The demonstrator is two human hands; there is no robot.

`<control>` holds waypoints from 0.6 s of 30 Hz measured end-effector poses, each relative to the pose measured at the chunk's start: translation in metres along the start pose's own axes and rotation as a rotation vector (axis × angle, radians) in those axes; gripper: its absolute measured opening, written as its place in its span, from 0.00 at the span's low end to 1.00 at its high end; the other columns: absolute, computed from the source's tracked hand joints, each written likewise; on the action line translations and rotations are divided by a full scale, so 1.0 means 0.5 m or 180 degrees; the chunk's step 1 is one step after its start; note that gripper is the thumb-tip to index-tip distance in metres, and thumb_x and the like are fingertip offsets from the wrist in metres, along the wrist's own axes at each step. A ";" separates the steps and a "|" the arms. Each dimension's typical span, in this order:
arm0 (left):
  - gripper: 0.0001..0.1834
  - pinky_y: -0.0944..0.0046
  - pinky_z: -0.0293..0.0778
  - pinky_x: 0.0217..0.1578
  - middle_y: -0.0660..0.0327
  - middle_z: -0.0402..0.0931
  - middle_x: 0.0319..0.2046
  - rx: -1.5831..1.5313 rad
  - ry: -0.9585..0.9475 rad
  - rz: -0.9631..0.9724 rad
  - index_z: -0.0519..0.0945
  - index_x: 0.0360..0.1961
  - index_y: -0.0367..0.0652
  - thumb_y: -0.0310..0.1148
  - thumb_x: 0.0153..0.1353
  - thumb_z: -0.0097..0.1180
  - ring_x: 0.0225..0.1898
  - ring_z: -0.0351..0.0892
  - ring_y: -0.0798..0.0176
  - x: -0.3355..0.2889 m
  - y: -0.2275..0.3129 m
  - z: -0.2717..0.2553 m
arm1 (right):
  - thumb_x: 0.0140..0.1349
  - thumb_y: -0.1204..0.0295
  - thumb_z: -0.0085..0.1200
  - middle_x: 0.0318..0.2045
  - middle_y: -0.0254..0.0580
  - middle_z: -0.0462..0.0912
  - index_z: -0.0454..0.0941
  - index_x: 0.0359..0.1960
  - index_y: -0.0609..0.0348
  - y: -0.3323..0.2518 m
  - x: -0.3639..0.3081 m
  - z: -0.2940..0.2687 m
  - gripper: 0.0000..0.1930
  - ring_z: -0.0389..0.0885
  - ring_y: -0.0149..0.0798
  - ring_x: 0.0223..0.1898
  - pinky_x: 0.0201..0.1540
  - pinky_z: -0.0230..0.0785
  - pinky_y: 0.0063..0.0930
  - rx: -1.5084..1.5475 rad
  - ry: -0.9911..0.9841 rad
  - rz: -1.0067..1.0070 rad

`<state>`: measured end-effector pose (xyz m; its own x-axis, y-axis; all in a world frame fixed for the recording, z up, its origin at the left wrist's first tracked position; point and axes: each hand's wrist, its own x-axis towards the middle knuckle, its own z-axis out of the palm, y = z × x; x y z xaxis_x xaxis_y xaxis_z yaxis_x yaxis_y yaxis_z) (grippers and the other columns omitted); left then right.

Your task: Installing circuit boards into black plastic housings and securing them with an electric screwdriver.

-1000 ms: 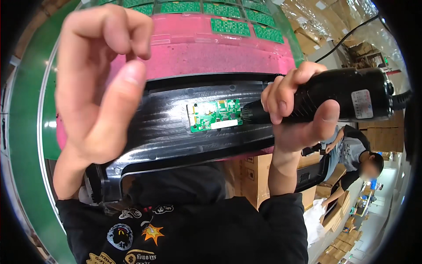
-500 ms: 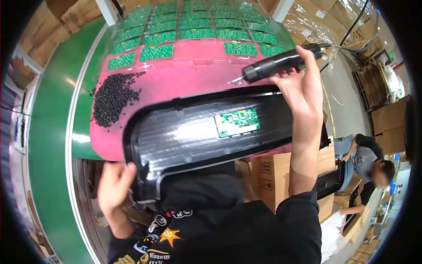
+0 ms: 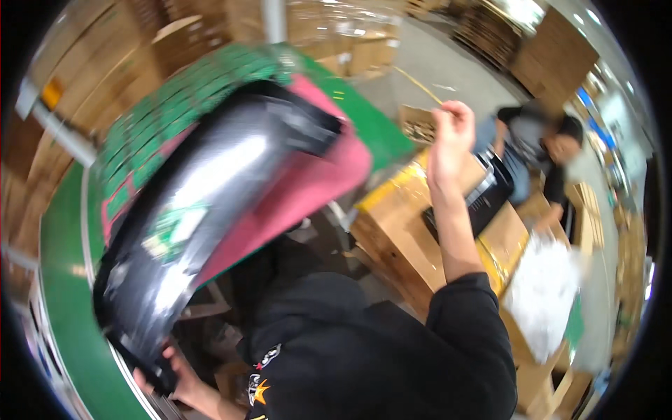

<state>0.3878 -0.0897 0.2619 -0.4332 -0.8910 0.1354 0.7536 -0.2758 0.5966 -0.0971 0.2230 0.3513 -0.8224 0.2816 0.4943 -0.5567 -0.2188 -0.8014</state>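
A long black plastic housing, glossy inside, is tilted diagonally over the pink mat, its far end raised toward the upper right. My left hand grips its near, lower end. A green circuit board lies inside the housing, blurred by motion. Off to the right, away from the housing, my right hand is raised with loosely bent fingers and nothing visible in it. The black electric screwdriver does not show.
Rows of green circuit boards lie behind the housing on the green table. At right stand cardboard boxes, with another black housing on top. A co-worker sits beyond them, near a white plastic bag.
The view has swung to the right. My left hand has lifted and turned the housing from lying across the mat. The screwdriver has left my right hand, which has moved away from the mat.
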 end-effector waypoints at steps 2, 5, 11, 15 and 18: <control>0.42 0.67 0.74 0.29 0.36 0.60 0.63 -0.0007 -0.0265 -0.0103 0.48 0.69 0.34 0.42 0.59 0.51 0.45 0.79 0.48 -0.001 0.106 -0.058 | 0.52 0.79 0.55 0.32 0.32 0.68 0.68 0.37 0.58 0.059 0.032 -0.109 0.12 0.66 0.26 0.33 0.38 0.62 0.21 -0.0709 0.0113 0.0101; 0.43 0.66 0.72 0.28 0.42 0.55 0.67 0.0148 0.0328 0.0884 0.55 0.66 0.43 0.46 0.50 0.56 0.47 0.76 0.51 0.015 0.132 -0.070 | 0.51 0.76 0.57 0.31 0.38 0.69 0.66 0.41 0.61 0.240 0.072 -0.338 0.16 0.70 0.33 0.35 0.43 0.67 0.28 -0.1629 0.0330 -0.0099; 0.23 0.63 0.71 0.26 0.55 0.75 0.51 0.0101 0.1389 0.1867 0.77 0.45 0.51 0.47 0.47 0.59 0.41 0.76 0.58 0.126 0.252 -0.003 | 0.49 0.56 0.61 0.51 0.67 0.73 0.61 0.51 0.71 0.360 -0.021 -0.564 0.36 0.74 0.57 0.55 0.58 0.66 0.44 -0.3952 0.0209 0.1713; 0.40 0.69 0.72 0.34 0.43 0.62 0.64 -0.0352 0.0731 0.1389 0.53 0.66 0.29 0.33 0.56 0.55 0.55 0.75 0.51 0.073 0.300 -0.183 | 0.47 0.38 0.59 0.58 0.67 0.69 0.56 0.59 0.77 0.371 -0.045 -0.662 0.53 0.69 0.56 0.61 0.60 0.64 0.44 -0.4349 0.0078 0.2693; 0.39 0.69 0.76 0.40 0.47 0.64 0.63 -0.0801 0.0344 0.1315 0.56 0.65 0.29 0.38 0.58 0.55 0.57 0.74 0.55 0.073 0.352 -0.273 | 0.44 0.28 0.51 0.59 0.58 0.71 0.63 0.59 0.68 0.348 -0.039 -0.572 0.55 0.71 0.55 0.60 0.59 0.64 0.49 -0.4842 -0.0162 0.2819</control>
<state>0.5720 -0.2201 0.2637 -0.0292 -0.9729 0.2296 0.9533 0.0419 0.2992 -0.1442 0.4467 0.1061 -0.8082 0.5383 -0.2387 0.5882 0.7190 -0.3702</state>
